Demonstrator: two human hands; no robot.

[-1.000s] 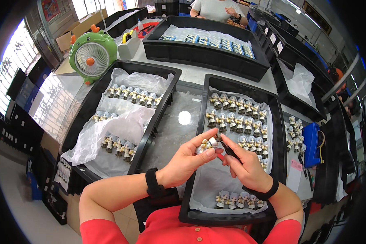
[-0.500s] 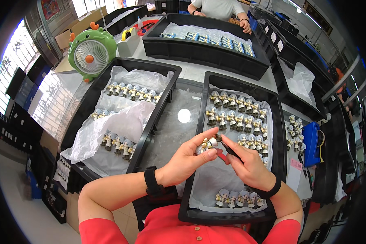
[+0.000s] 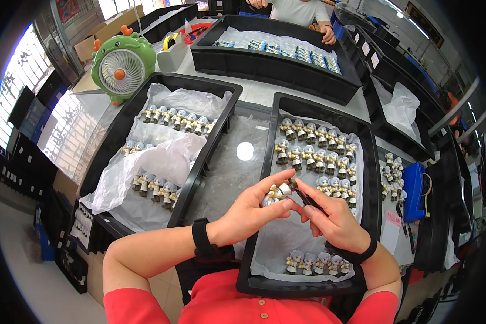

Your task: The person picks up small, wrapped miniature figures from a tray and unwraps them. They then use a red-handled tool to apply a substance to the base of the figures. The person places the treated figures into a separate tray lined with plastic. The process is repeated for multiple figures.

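Observation:
My left hand [image 3: 254, 209] is closed on a small figurine [image 3: 278, 191] with pale hair and a white and gold outfit, held over the right tray [image 3: 377, 178]. My right hand [image 3: 333, 224] grips a slim black hand tool [image 3: 309, 200]. Its tip meets the dark foot end of the figurine; the exact kind of tool is hard to make out. A reddish piece shows between the hands, partly hidden by fingers. Similar figurines [image 3: 319, 157] lie in rows on white sheeting in that tray, with a separate short row [image 3: 321, 263] near its front edge.
To the left, another black tray [image 3: 229, 100] holds figurines partly covered by crumpled sheeting [image 3: 140, 164]. A green fan [image 3: 121, 70] and a tape dispenser [image 3: 171, 54] stand behind it. Across the table, a person [image 3: 299, 13] is at a tray [image 3: 275, 75]. A blue bin [image 3: 414, 191] sits right.
My hands stay at nearly the same place, with the figurine and tool turned slightly and my right fingers shifted. The person across has raised one hand.

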